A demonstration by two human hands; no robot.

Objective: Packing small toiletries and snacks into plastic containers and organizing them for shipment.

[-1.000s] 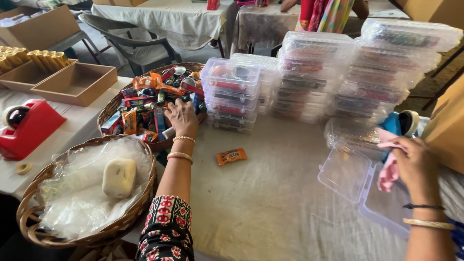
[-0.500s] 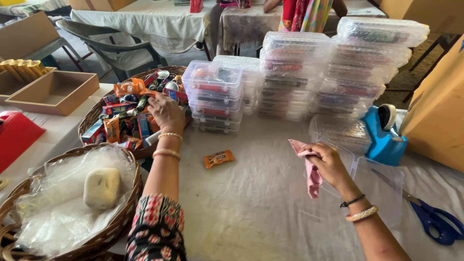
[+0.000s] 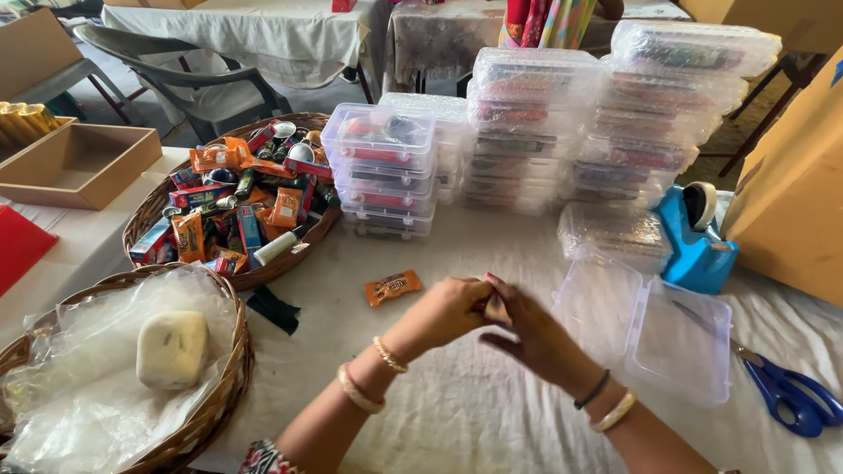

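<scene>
behind the work table stand a grey plastic chair and two cloth-covered tables on a grey floor, in daylight

A white cloth covers the table. Lower left, a brown woven basket holds clear plastic and a cream block. Upper left, a second brown basket carries orange, red and blue packets. An orange packet lies at centre. At right sit a bright blue tape dispenser and blue-handled scissors. The open box is clear. The left hand wears gold bangles, the right hand a black band and a gold one.
</scene>
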